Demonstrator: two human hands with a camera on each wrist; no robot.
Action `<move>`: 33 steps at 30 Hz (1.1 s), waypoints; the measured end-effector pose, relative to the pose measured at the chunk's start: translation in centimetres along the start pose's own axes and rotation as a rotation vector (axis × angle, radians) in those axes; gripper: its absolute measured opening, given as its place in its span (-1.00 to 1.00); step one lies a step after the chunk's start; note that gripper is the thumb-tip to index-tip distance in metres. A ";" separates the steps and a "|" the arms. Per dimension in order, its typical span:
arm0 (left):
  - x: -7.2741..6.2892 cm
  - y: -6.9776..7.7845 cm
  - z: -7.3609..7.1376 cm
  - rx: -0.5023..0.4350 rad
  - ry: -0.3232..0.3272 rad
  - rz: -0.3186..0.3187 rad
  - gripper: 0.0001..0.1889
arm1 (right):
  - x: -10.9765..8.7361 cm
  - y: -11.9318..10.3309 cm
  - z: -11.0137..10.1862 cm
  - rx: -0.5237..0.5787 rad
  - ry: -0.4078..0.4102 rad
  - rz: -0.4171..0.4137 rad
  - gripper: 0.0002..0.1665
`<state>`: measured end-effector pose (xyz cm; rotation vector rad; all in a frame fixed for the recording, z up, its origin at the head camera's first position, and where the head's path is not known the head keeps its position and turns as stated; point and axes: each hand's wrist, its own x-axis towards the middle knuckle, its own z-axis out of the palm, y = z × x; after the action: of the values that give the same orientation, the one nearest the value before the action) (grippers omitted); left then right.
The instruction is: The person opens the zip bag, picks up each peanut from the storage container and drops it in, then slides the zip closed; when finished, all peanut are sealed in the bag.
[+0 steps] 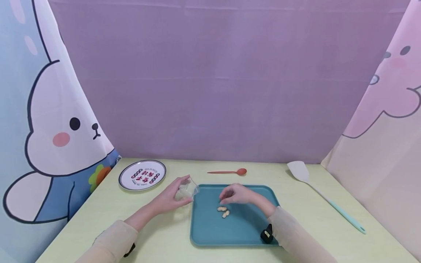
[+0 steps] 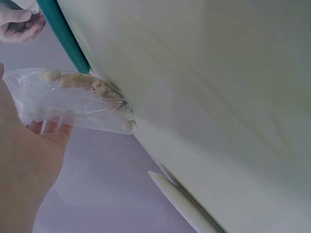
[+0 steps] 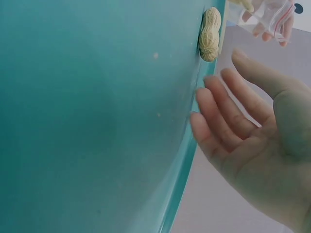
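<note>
My left hand (image 1: 173, 197) grips a clear plastic zip bag (image 1: 187, 190) just past the left edge of the teal tray (image 1: 210, 232). Several unshelled peanuts (image 2: 77, 80) lie along one side of the bag in the left wrist view. A red zip line shows at the bag's mouth in the right wrist view. Over the tray is my right hand (image 1: 237, 194), its fingers loosely bent and holding nothing. Two peanuts (image 1: 222, 209) rest on the tray close below its fingertips. The right wrist view shows one peanut (image 3: 210, 35) near those fingers.
A white plate with red lettering and a dark rim (image 1: 126, 181) sits at the back left. Behind the tray lies a red spoon (image 1: 241, 171). To the right is a spatula (image 1: 329, 199) with a white blade and mint handle. A purple cloth (image 1: 213, 91) hangs behind the table.
</note>
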<state>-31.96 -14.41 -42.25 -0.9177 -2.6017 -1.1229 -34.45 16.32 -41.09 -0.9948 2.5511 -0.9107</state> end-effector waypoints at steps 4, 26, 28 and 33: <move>0.0 -0.1 0.0 -0.004 0.003 0.008 -0.14 | 0.1 0.0 0.1 -0.007 -0.045 0.025 -0.83; 0.0 -0.3 0.2 -0.013 -0.008 0.008 -0.14 | 0.0 -0.1 0.4 -0.105 0.017 0.012 -0.90; 0.0 -0.2 0.1 -0.011 -0.003 0.017 -0.15 | 0.0 -0.1 0.4 -0.114 0.022 0.005 -0.91; 0.0 0.1 0.0 -0.010 -0.006 0.009 -0.15 | 0.0 -0.1 0.4 -0.115 0.021 0.013 -0.89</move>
<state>-31.90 -14.40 -42.19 -0.9357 -2.5963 -1.1336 -34.24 16.08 -41.28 -1.0043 2.6505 -0.7825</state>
